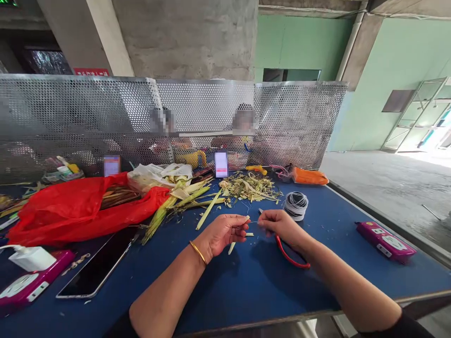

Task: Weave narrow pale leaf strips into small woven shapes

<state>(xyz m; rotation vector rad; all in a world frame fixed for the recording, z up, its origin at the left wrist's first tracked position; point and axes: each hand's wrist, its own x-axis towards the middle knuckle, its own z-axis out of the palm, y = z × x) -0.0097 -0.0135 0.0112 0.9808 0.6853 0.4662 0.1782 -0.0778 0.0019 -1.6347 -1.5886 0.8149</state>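
My left hand [225, 233], with a gold bangle at the wrist, pinches a small pale strip of plant leaf [247, 218] between thumb and fingers. A thin wire [253, 222] runs from there to my right hand [278, 227], whose fingertips are closed on it. Under the right hand lie red-handled pliers [291, 258], partly covered by the hand and forearm. Short pale leaf pieces [231, 248] rest on the blue table just below the left hand. Behind my right hand stands a spool of white wire [296, 206].
Dried leaf scraps [250, 186] are heaped behind my hands, beside long green-yellow husks [158, 220]. A red plastic bag [77, 206], a phone [98, 263] and a purple power strip [21, 284] lie left. Another power strip [385, 241] is right. A perforated metal screen [211, 105] borders the back.
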